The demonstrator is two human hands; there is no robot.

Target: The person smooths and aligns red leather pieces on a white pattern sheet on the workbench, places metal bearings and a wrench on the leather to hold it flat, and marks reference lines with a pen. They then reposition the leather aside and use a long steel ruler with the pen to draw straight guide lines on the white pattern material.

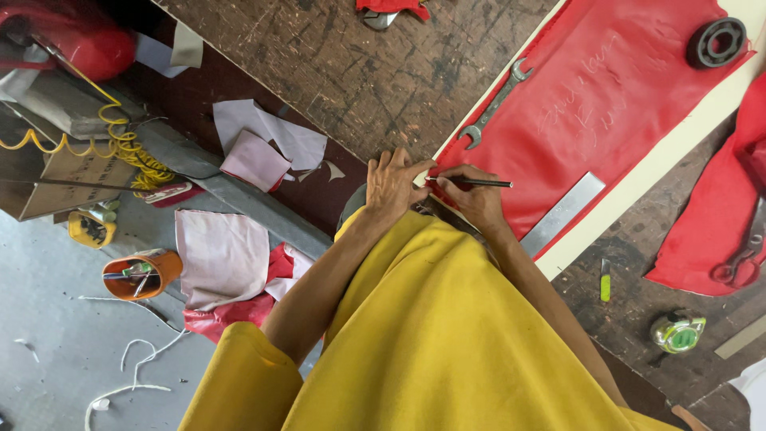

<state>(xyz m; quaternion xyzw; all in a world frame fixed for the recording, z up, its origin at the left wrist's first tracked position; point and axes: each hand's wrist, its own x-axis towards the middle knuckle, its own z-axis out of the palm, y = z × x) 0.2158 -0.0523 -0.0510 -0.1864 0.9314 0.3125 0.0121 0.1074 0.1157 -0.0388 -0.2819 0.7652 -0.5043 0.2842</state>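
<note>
A large red sheet (pixel 614 88) lies on a cream board (pixel 678 144) across the worn wooden table (pixel 375 72). My right hand (pixel 476 199) holds a thin dark pencil (pixel 479 183) with its tip at the near corner of the red sheet. My left hand (pixel 392 187) presses flat on the table edge beside that corner, fingers spread, touching the sheet's edge. A metal ruler (pixel 562 214) lies on the sheet just right of my right hand. A spanner (pixel 496 104) rests on the sheet's left edge.
A round black bearing (pixel 716 42) sits at the sheet's far corner. Scissors (pixel 746 247) lie on another red piece (pixel 710 231) at right, near a tape measure (pixel 678 333) and a small green cutter (pixel 606 281). Fabric scraps (pixel 223 255), an orange cup (pixel 144 274) and a coiled yellow hose (pixel 120 144) are on the floor.
</note>
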